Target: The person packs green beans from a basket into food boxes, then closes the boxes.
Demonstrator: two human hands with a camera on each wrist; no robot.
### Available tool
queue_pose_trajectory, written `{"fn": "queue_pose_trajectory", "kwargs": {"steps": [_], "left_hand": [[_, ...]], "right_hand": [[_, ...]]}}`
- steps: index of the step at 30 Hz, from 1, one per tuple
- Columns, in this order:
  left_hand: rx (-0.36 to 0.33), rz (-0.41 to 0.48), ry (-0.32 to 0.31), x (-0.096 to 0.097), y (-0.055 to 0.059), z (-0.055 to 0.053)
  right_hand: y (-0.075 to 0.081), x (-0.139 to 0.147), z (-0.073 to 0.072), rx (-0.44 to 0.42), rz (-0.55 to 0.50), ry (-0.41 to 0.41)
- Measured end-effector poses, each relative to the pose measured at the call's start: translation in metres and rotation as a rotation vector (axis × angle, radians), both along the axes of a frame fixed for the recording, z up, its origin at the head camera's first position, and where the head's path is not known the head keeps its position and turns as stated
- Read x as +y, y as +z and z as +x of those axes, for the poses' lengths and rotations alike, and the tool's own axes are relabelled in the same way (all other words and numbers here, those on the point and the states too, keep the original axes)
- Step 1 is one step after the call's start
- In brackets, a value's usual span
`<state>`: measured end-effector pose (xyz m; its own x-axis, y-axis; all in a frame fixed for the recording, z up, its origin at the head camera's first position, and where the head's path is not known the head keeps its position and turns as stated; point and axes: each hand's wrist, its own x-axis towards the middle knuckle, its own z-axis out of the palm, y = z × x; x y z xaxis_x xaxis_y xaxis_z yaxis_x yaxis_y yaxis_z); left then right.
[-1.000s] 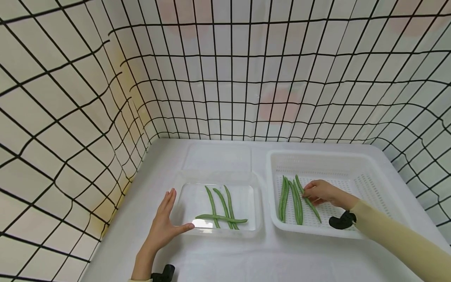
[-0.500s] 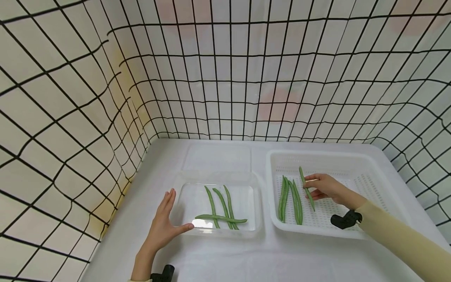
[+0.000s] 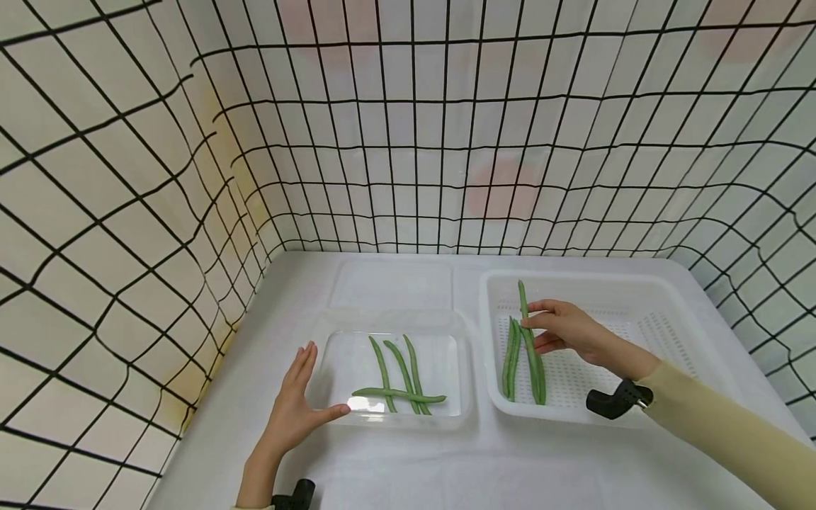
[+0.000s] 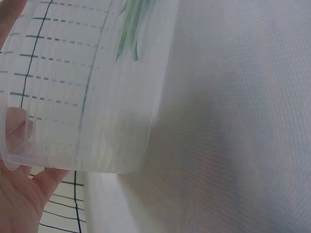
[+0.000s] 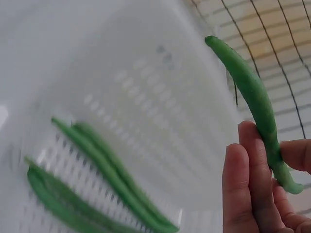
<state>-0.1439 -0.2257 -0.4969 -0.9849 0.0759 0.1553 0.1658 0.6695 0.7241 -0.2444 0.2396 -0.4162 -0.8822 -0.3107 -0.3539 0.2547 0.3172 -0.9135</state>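
Note:
My right hand (image 3: 564, 329) pinches a green bean (image 5: 250, 87) between thumb and fingers, raised above the white basket (image 3: 589, 278). Below it, several more green beans (image 3: 511, 361) lie along the basket's left side. At the left, my left hand (image 3: 290, 411) is at the near left corner of a clear plastic container (image 3: 469, 375), fingers straight and thumb spread. The left wrist view has the fingers and thumb against the container's outer wall (image 4: 112, 116). Inside the container are several green beans (image 3: 381, 365), one lying across the others.
White cloth (image 3: 446, 467) covers the table. Behind the container lies a flat clear lid (image 3: 395, 283). A black wire grid (image 3: 414, 149) stands at the back and both sides. The basket is right of the container, with a narrow gap between them.
My right hand has lifted one green bean off the basket floor and carried it left, over the other beans. The left hand and the container have stayed in place.

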Motion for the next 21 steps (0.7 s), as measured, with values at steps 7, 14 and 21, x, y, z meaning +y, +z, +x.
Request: {"fn": "queue_pose_trajectory", "kwargs": {"steps": [7,14,21], "left_hand": [[-0.013,0.001,0.009,-0.001,-0.001,0.0],[-0.011,-0.003,0.008,-0.002,-0.002,0.0],[-0.004,0.005,-0.002,-0.001,-0.001,0.0]], "right_hand": [[0.012,-0.042,0.013,-0.01,-0.083,0.068],[0.01,-0.076,0.019,-0.024,-0.101,0.1],[0.003,-0.097,0.02,-0.054,-0.154,0.144]]}}
